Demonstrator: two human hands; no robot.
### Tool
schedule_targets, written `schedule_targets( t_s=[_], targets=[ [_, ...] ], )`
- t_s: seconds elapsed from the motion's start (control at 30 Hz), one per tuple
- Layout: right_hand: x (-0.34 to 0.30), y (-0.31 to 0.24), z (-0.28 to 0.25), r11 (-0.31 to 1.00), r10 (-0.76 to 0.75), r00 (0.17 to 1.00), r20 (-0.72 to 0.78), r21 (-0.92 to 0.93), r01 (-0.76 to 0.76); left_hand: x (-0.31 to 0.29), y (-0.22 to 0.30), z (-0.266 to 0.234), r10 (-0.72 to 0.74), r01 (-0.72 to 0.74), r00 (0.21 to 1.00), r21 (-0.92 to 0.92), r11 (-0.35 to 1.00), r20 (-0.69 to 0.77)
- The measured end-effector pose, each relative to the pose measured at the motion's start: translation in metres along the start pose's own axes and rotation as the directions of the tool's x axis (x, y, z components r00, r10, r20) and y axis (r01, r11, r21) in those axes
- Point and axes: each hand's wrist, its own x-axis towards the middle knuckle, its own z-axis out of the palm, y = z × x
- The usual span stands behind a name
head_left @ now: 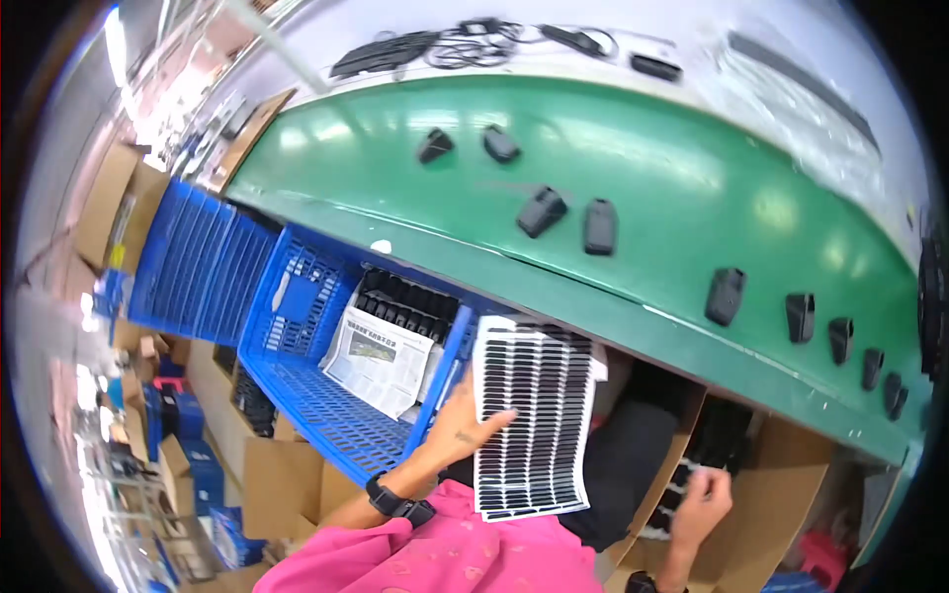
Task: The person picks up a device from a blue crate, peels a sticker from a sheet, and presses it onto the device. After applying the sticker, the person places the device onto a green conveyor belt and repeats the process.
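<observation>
Fingers of the left hand (460,427) are clamped on the left edge of a thin white sheet with columns of short black strips (534,425), the thumb laid across its face. The sheet is held above the lap, just below the green smooth-topped table (395,212). Because it is gripped along one side only, it could sag or crease, and strips could be smudged or lifted by the thumb. At four o'clock from it, the right hand (704,499) is held at an open brown cardboard box (781,494), fingers curled; whether anything is pinched cannot be told. Its wrist could be caught on the box's edge. At two o'clock, a black wedge-shaped plastic casing (727,296) could be knocked off the table's near edge by a careless sweep.
</observation>
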Motion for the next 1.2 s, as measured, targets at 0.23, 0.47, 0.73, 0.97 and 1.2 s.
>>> schedule_targets(
  t_s=[0.23, 0.47, 0.73, 0.97, 1.2],
  targets=[
    [0.068, -0.271, 0.179, 0.612, -0.782, 0.538, 0.316, 0.225, 0.758, 0.005, -0.007, -0.009, 0.052, -0.055, 0.998, 0.054, 0.997, 0.045],
    [0.188, -0.362, 0.349, 0.594, -0.522, 0.601, 0.605, -0.248, 0.765, -0.003, -0.006, 0.004, 0.111, -0.109, 0.988, 0.025, 0.994, -0.109],
    [0.112, -0.439, 0.424, 0.862, -0.221, 0.923, 0.314, -0.380, 0.336, 0.003, -0.035, 0.029, 0.050, -0.027, 0.983, 0.131, 0.991, -0.177],
    [0.137, -0.422, 0.444, 0.669, -0.437, 0.782, 0.443, -0.422, 0.613, -0.014, -0.018, 0.014, -0.161, 0.123, 0.981, -0.300, 0.946, -0.105],
    [0.188, -0.355, 0.427, 0.546, -0.707, 0.538, 0.459, -0.129, 0.828, -0.007, -0.022, 0.016, 0.053, -0.067, 0.998, -0.440, 0.895, -0.046]
  ],
)
